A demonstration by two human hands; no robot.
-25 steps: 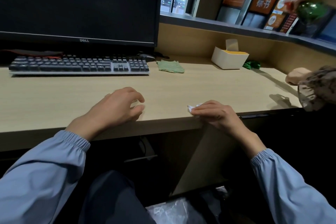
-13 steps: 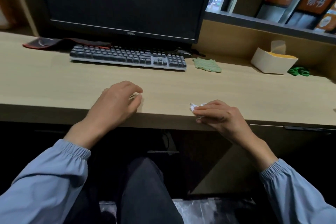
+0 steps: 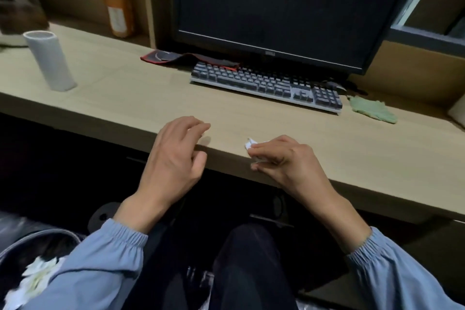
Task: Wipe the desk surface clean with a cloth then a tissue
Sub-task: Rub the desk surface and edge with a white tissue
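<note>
1. Nearest, lower left: bin with crumpled white paper inside, partly hidden behind a blue sleeve.
2. At the front edge of the tabletop: left grip, fingers loosely curled, holding nothing.
3. Just to its right, apart from it: right grip pinching a small white tissue, a scrap of it poking out past the fingertips, at the same front edge.
4. Farther back, centre: keyboard; green cloth lying flat just beside its right end, well apart from both grips.
5. Far left: white paper roll, upright on the tabletop.
6. Farthest: red-edged mouse pad behind the keyboard's left end; dark monitor above.
</note>
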